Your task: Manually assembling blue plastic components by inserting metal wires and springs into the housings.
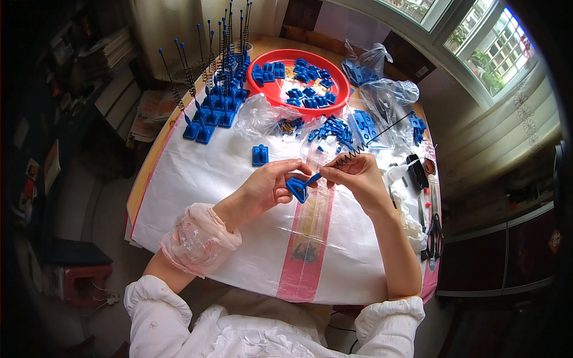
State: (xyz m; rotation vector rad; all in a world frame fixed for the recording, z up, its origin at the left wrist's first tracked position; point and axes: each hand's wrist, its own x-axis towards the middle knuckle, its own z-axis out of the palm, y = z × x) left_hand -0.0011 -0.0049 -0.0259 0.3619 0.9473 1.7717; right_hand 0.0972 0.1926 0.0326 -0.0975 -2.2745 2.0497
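Observation:
My left hand [262,188] is closed around a blue plastic piece with a wedge-shaped base [296,190] and a narrow blue stem, over the middle of the table. The fingers of my right hand [358,179] pinch a black coiled spring wire [352,155] close to that stem. The wire's straight thin end points up to the right. Spring and stem appear to meet between my hands, though my right fingers partly cover the joint. A single blue base [260,155] lies on the cloth beyond my left hand.
Blue bases with upright spring wires [218,110] stand in rows at the far left. Behind the middle sits a red basin [258,89] of blue parts. Small blue pieces [334,132] and clear bags [391,92] lie nearer. Black-handled scissors [436,232] rest at the right edge.

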